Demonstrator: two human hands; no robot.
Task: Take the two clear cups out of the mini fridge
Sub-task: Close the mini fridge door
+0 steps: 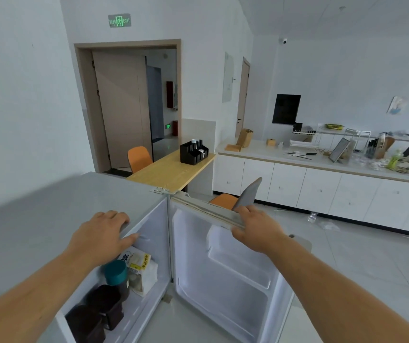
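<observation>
The mini fridge [79, 201] stands open, its door [225, 263] swung wide. Left hand [99, 233] lies flat on its top; right hand [255, 226] clasps the door's edge. Dark containers [99, 308] show at seven o'clock from the left hand, which is nearer; no clear cups are visible.

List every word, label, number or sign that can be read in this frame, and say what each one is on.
"EXIT": green sign above the doorway; small characters left of its pictogram are too blurred to read.
"鲜": white carton inside the mini fridge; the rest is hidden.
Yellow label on the clear packet: characters too small to read.
Small green sign in the corridor: unreadable.
</observation>
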